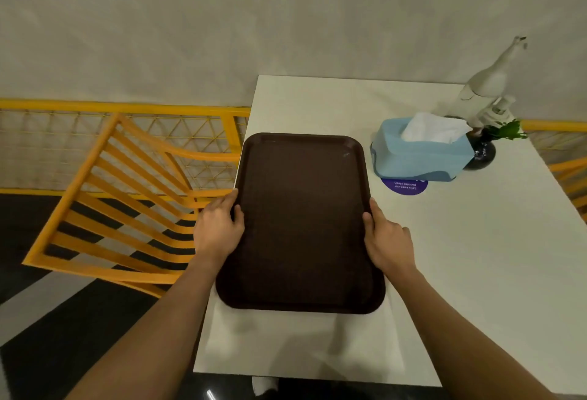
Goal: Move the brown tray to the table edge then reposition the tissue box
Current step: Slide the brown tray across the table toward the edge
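Note:
A dark brown rectangular tray [301, 221] lies on the white table [476, 256], its left long side at the table's left edge. My left hand [217, 229] grips the tray's left rim, thumb on top. On the right rim rests my right hand [386, 240], fingers curled around it. A light blue tissue box [419, 155] with a white tissue sticking up stands to the right of the tray's far corner, apart from it.
A purple round sticker [405, 186] peeks out under the tissue box. Behind the box stand a dark vase with green leaves [484, 150] and a white figurine [489, 88]. An orange slatted chair [127, 202] and a yellow railing [127, 107] are left of the table.

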`<state>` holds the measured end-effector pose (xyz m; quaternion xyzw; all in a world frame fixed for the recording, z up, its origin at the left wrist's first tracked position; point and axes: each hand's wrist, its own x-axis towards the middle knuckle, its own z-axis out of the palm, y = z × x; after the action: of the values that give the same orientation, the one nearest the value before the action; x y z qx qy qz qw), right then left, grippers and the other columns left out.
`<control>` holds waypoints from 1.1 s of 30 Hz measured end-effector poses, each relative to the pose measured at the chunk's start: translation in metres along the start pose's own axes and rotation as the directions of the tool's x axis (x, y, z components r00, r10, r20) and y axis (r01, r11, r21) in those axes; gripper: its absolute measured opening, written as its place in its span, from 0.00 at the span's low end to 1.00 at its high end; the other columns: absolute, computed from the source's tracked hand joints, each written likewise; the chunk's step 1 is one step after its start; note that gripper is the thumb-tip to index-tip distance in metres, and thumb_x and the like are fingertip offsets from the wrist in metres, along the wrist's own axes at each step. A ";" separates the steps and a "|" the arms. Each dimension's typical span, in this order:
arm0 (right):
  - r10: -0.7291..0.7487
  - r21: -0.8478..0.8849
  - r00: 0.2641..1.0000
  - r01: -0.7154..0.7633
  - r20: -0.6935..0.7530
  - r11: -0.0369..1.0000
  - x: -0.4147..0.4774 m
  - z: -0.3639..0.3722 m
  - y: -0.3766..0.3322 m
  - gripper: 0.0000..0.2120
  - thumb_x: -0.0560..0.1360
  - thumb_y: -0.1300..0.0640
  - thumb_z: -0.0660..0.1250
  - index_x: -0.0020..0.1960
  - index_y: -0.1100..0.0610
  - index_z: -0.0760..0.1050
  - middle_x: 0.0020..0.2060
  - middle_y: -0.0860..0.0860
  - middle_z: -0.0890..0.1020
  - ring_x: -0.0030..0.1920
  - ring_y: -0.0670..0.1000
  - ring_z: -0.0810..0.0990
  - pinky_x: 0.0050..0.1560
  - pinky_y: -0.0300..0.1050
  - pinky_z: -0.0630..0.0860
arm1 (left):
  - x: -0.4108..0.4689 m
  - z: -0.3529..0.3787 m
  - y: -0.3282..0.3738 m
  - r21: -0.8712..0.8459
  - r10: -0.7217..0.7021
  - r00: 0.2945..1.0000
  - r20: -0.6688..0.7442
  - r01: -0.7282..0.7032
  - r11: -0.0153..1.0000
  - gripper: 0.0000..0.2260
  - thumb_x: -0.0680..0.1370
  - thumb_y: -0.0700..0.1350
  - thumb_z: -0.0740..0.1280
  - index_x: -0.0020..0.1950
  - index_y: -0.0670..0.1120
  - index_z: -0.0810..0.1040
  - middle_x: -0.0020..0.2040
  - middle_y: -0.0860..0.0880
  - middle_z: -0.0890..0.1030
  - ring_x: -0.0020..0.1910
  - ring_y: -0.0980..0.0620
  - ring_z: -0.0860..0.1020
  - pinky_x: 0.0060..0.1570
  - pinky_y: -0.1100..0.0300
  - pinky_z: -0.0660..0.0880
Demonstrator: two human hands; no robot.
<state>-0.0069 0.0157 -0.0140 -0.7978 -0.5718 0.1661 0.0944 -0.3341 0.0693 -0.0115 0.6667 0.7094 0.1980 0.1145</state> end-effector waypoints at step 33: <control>-0.010 -0.070 0.999 0.008 -0.039 0.997 0.007 0.002 0.004 0.26 0.86 0.45 0.46 0.82 0.50 0.53 0.52 0.55 0.84 0.50 0.57 0.84 0.64 0.61 0.75 | 0.000 -0.001 0.009 -0.022 -0.010 1.000 0.014 0.010 1.000 0.21 0.83 0.47 0.61 0.76 0.47 0.72 0.60 0.44 0.83 0.60 0.44 0.80 0.50 0.48 0.82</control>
<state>-0.0021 0.0205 -0.0184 -0.8012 -0.5789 0.1297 0.0784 -0.3266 0.0691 -0.0070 0.6631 0.7098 0.2007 0.1276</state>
